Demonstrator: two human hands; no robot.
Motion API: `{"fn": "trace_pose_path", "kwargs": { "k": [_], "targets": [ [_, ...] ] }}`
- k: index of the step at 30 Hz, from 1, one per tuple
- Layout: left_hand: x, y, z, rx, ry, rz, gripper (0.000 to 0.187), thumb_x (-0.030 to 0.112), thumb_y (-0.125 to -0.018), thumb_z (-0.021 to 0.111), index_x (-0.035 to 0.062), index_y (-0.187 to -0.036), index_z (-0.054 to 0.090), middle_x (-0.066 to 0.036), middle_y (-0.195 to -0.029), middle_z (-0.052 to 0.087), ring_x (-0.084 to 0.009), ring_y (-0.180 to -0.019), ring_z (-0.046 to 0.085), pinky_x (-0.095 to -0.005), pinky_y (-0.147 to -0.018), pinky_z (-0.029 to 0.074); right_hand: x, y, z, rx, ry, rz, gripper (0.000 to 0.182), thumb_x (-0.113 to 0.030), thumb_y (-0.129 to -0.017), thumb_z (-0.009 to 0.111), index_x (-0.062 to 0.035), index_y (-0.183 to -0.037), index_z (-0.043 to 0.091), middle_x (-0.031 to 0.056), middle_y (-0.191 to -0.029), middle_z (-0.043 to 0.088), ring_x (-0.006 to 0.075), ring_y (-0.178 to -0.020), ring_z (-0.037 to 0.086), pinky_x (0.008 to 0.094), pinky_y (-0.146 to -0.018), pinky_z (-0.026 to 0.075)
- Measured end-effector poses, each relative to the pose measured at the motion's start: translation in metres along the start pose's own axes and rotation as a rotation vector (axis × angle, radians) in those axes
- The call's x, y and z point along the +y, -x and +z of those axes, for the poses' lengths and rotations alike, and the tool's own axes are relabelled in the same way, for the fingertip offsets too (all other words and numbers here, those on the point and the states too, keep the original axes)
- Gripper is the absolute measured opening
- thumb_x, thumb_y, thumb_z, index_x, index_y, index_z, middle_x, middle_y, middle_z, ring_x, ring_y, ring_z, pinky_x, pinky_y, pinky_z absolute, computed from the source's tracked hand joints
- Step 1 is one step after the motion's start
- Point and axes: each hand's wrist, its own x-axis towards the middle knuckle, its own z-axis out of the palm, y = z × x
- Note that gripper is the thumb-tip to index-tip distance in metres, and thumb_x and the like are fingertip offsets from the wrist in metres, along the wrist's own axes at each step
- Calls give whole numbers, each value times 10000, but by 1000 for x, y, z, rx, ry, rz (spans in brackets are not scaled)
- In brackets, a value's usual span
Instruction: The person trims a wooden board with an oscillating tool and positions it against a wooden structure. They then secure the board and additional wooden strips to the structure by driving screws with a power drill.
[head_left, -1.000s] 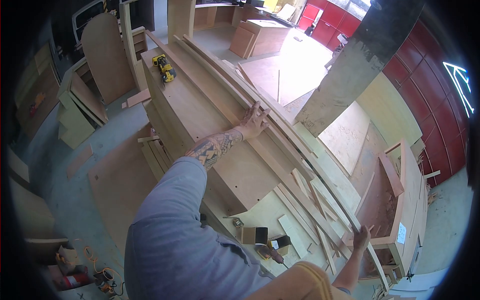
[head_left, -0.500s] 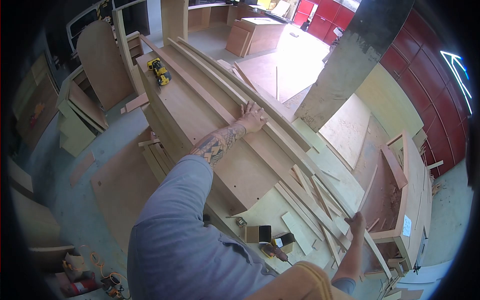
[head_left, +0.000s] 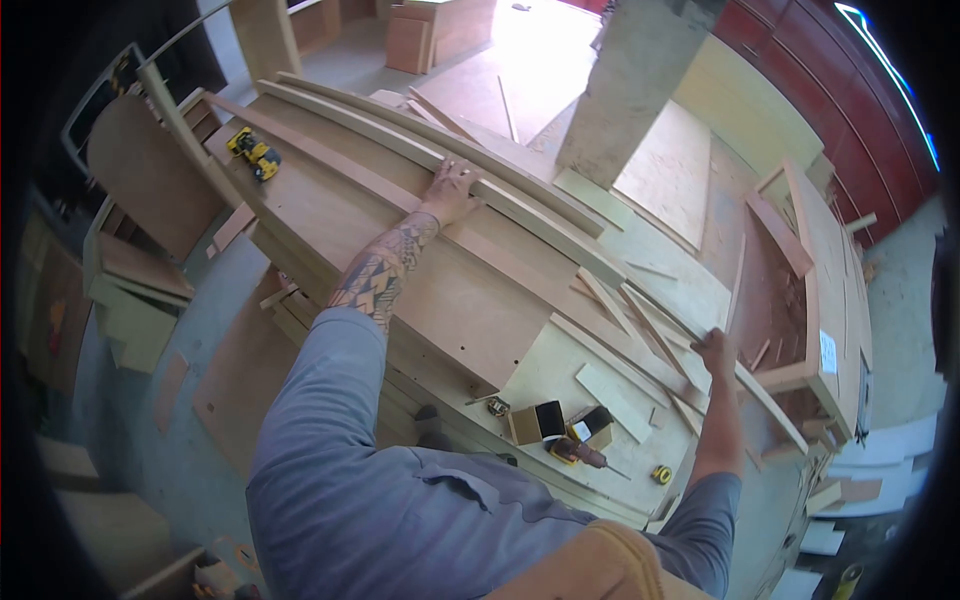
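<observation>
A long wooden strip point(head_left: 560, 233) runs diagonally over the plywood cabinet and past its right end. My left hand point(head_left: 453, 192), below a tattooed forearm, has its fingers curled over the strip near the middle. Further along, my right hand point(head_left: 716, 354) grips the same strip close to its right end. Beside it, a wide flat board point(head_left: 400, 200) lies lengthwise on the plywood panel point(head_left: 455, 300). Thinner wood offcuts point(head_left: 650, 318) lie crossed beneath the strip, left of my right hand.
A yellow and black power tool point(head_left: 254, 154) rests at the panel's far left. Near my body are a drill point(head_left: 580, 453), small open boxes point(head_left: 537, 423) and a yellow tape measure point(head_left: 662, 474). A pillar point(head_left: 625, 95) stands beyond; a wooden frame point(head_left: 810, 290) is at right.
The view has swung, so the bench and cabinet appear further left and higher. Both hands remain on the strip. The yellow tape measure has come into sight near my right arm.
</observation>
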Motion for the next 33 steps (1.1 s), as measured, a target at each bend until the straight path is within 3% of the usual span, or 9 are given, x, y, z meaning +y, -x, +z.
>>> {"fn": "trace_pose_path", "kwargs": {
  "k": [5,13,18,21,24,28,30,31,33],
  "targets": [
    [9,-15,18,135,123,31,545,419,-900,847,177,-1373,726,-143,-1485,626,-459,-1542,379,-569,-1324,244,-36,-2,-8,-3,82,121,435,-311,-761,961,-62,-980,680,154,-927,761,396,-944,720,568,-923,456],
    [45,-16,22,170,81,41,507,417,-882,858,163,-1306,745,-122,-1437,646,-418,-1501,429,-579,-1286,264,-59,6,4,76,213,236,430,-310,-800,935,-117,-1102,695,105,-1089,756,366,-1149,701,621,-1067,423],
    [43,-14,28,196,106,29,507,402,-890,848,156,-1313,715,-119,-1430,630,-394,-1496,427,-576,-1272,254,-88,11,-3,21,188,298,671,-232,-872,876,-128,-1473,596,131,-1377,682,386,-1307,648,702,-1169,383],
    [40,-11,26,182,81,47,489,390,-898,842,154,-1305,707,-130,-1404,627,-381,-1466,446,-576,-1261,265,-116,10,-2,135,188,153,763,-173,-854,888,-123,-1534,544,136,-1417,667,388,-1337,635,708,-1199,367],
    [38,-10,18,137,39,60,501,393,-898,840,149,-1312,699,-149,-1386,620,-380,-1441,460,-581,-1242,288,-151,-2,-3,47,211,120,731,-108,-824,892,-181,-1476,569,105,-1384,676,377,-1301,657,684,-1232,340],
    [32,-1,14,119,43,85,525,387,-899,841,135,-1332,685,-186,-1456,559,-403,-1466,433,-584,-1244,296,-155,-14,5,80,221,102,449,-89,-905,805,-163,-1323,657,114,-1216,745,381,-1203,702,701,-1206,341],
    [30,3,13,143,75,67,520,378,-902,842,125,-1328,682,-204,-1488,521,-422,-1490,405,-594,-1259,283,-135,-14,2,127,-148,-11,264,-127,-980,737,-147,-1239,686,121,-1107,767,376,-1159,717,621,-1140,443],
    [31,4,14,153,124,56,516,369,-905,842,115,-1324,680,-222,-1521,483,-441,-1515,378,-603,-1274,270,-136,-12,-9,56,-72,74,180,-170,-1031,690,-110,-1200,674,154,-1033,772,385,-1052,735,512,-978,542],
    [28,2,21,193,149,56,508,361,-911,839,108,-1320,676,-241,-1548,445,-460,-1533,350,-613,-1287,255,-109,-25,-5,-8,-140,6,174,-197,-1054,660,-96,-1196,667,180,-996,765,397,-989,733,503,-916,544]
  ]
}}
